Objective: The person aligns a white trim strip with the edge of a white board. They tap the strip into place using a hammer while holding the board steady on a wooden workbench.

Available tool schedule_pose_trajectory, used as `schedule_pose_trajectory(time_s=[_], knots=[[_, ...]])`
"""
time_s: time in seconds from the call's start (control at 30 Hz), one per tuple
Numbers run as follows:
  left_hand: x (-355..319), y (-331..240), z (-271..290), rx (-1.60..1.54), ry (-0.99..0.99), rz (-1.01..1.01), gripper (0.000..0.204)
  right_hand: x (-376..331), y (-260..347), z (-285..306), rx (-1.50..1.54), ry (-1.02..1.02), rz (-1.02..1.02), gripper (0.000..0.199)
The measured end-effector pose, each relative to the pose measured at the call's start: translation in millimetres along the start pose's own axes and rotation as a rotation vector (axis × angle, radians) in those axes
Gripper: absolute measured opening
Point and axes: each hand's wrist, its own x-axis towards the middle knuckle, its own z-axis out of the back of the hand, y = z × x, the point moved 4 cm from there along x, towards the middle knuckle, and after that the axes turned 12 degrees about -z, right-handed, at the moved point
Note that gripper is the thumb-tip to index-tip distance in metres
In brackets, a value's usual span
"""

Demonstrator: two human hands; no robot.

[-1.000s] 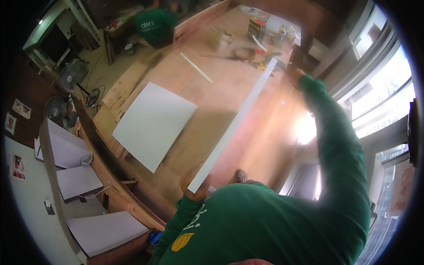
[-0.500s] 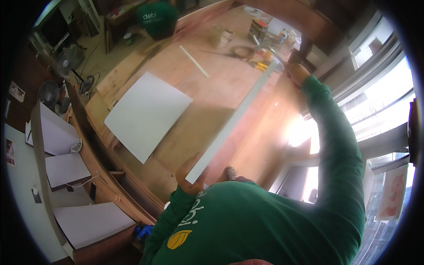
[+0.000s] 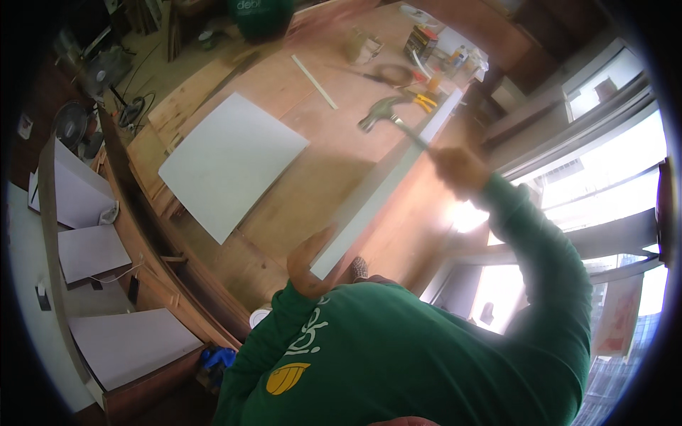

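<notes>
A claw hammer (image 3: 385,110) is gripped in my right hand (image 3: 458,169), its head raised over the far half of a long, narrow board with a white edge strip (image 3: 378,196). The hand is slightly smeared by motion. My left hand (image 3: 305,266) is wrapped round the near end of the board, its fingers partly hidden behind it. The board runs from near my body toward the far right. To its left, a white rectangular panel (image 3: 234,163) lies on the wooden worktop (image 3: 312,188).
A thin pale strip (image 3: 314,82) lies farther back. Yellow-handled pliers (image 3: 425,103), a tape roll (image 3: 393,74), a tin (image 3: 422,41) and bottles (image 3: 458,57) sit at the far right. Another person in green (image 3: 261,18) is beyond the worktop. White-topped cabinet pieces (image 3: 135,348) stand left, windows right.
My right hand has come nearer along the board with the hammer, whose head now shows plainly. My left hand stays at the board's near end. The view has shifted slightly.
</notes>
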Motion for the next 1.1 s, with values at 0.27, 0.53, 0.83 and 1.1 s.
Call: schedule_pose_trajectory(time_s=[0.27,0.53,0.83,1.1], knots=[[0.5,1.5,0.0,0.005,0.023,0.012,0.042,-95.1,72.9,-160.1,-0.194,0.108,0.108,0.040],[-6.8,8.3,0.9,-0.023,-0.101,0.100,0.035,-108.1,56.4,-125.1,0.443,-0.166,0.173,0.037],[-12.3,-23.5,11.9,0.370,-0.107,-0.164,0.043,-25.5,-151.4,-11.8,1.034,-0.619,-0.068,0.035],[30.6,-69.5,20.9,0.533,0.013,0.062,0.028,60.1,-444.5,-3.0,1.026,-0.626,-0.613,0.035]])
